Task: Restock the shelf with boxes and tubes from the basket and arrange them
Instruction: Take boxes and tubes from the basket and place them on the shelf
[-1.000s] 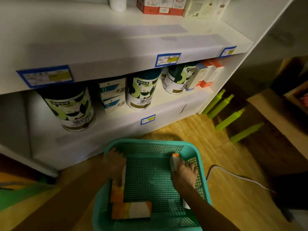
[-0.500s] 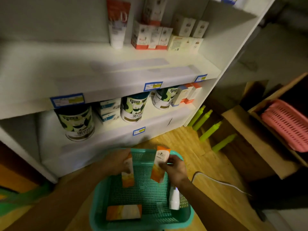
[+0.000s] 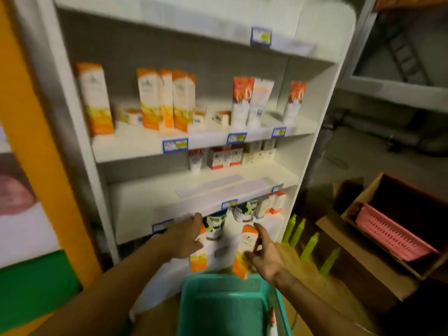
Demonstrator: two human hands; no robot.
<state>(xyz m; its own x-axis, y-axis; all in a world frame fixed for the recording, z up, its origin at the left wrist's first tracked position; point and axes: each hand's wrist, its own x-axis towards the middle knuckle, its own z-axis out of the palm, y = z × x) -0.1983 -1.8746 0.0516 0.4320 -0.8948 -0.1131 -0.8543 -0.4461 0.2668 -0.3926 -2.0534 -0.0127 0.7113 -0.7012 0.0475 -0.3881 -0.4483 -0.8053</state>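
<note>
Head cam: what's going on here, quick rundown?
A person is restocking a white shelf unit from a teal basket on the floor. Each hand holds one tall orange-and-white box: the left hand has one box, the right hand another, both lifted above the basket in front of the lower shelves. Matching orange boxes already stand on an upper shelf. A tube remains in the basket.

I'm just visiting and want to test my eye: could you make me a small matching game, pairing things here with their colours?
Things:
1. basket under the hands
2. crate in the cardboard box
3. bottles on the floor
4. box in the right hand

Colours:
A. pink
B. orange and white
C. teal
D. lime green

Pairs: 1-C, 2-A, 3-D, 4-B
</note>
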